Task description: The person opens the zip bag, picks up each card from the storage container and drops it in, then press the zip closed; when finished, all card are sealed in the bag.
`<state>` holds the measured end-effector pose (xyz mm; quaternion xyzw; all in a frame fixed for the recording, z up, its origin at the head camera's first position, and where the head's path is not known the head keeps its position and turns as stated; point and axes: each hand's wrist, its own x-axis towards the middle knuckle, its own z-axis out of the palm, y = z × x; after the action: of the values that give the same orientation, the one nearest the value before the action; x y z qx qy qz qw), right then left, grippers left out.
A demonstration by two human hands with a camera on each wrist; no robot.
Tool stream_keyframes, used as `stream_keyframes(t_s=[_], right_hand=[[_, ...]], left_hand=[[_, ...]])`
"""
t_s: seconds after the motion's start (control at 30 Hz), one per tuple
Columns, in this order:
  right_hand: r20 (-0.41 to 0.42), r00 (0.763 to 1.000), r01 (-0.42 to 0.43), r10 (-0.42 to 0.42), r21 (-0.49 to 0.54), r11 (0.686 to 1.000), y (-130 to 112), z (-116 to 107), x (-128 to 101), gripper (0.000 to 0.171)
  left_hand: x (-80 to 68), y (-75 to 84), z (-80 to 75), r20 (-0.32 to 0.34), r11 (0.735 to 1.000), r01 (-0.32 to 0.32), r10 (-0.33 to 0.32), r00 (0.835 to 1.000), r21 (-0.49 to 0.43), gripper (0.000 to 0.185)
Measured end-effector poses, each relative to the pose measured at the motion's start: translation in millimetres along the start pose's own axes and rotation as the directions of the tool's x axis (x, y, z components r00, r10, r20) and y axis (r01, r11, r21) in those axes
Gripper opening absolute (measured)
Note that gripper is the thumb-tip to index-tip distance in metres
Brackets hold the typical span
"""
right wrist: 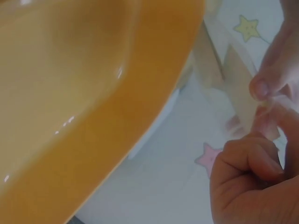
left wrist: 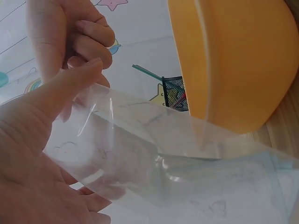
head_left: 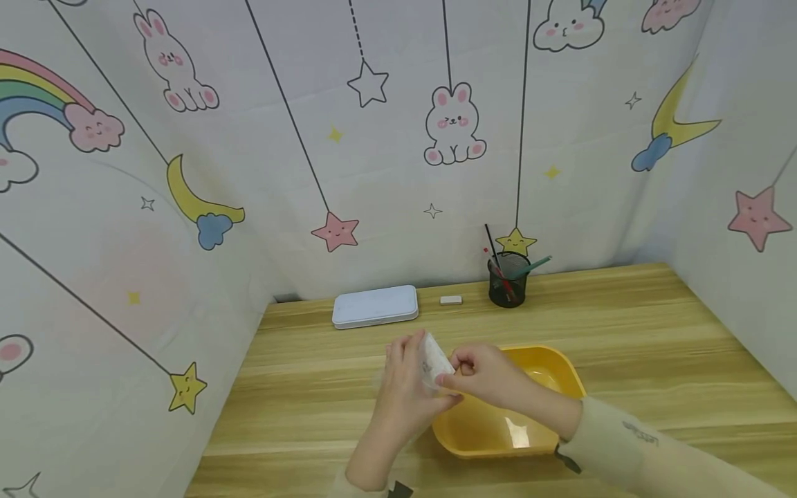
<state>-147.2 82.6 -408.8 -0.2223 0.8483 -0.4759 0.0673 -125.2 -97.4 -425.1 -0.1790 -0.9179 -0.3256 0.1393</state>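
In the head view my left hand [head_left: 401,387] holds a clear plastic bag [left wrist: 140,158] up over the left side of a yellow plastic basin [head_left: 479,453]. Inside the bag are thin white sheets [left wrist: 224,191] with faint grey markings. The left thumb lies along the bag's upper edge in the left wrist view. My right hand [head_left: 486,373] pinches the same edge close to the left thumb, its other fingers curled in. The right wrist view shows the pinched corner [right wrist: 267,105], with both hands nearly touching there.
Behind the hands a white flat case [head_left: 375,308] lies on the wooden table [head_left: 299,401]. Beside it sits a small white eraser-like block [head_left: 451,300], then a black mesh pen holder [head_left: 507,283] with pens. A patterned cloth [head_left: 386,173] hangs around the table.
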Motion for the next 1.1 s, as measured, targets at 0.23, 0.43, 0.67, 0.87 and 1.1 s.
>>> stream_keyframes(t_s=[0.23,0.43,0.67,0.87,1.1], right_hand=[[0.036,0.999,-0.022,0.022,-0.002,1.000,1,0,0,0.020],[-0.003,0.999,-0.045,0.045,0.041,0.998,1,-8,-1,0.022],[0.045,0.986,-0.165,0.160,0.150,0.975,1,-33,-5,0.042],[0.306,0.952,-0.063,0.018,0.138,0.988,6,-39,-10,0.071],[0.263,0.955,0.101,-0.133,0.133,0.986,-7,-21,-15,0.082]], left_hand=[[-1.0,-0.1,0.6,-0.005,1.000,-0.018,0.018,1.000,0.017,0.105],[-0.9,-0.5,-1.2,0.006,1.000,0.008,-0.008,1.000,0.017,0.108],[0.9,-4.1,-7.5,-0.046,0.995,0.072,-0.075,0.996,-0.065,0.109],[0.1,2.1,-20.8,-0.129,0.992,0.064,-0.078,0.989,-0.106,0.111],[1.0,23.0,-25.3,-0.210,0.985,0.095,-0.124,0.970,-0.143,0.120]])
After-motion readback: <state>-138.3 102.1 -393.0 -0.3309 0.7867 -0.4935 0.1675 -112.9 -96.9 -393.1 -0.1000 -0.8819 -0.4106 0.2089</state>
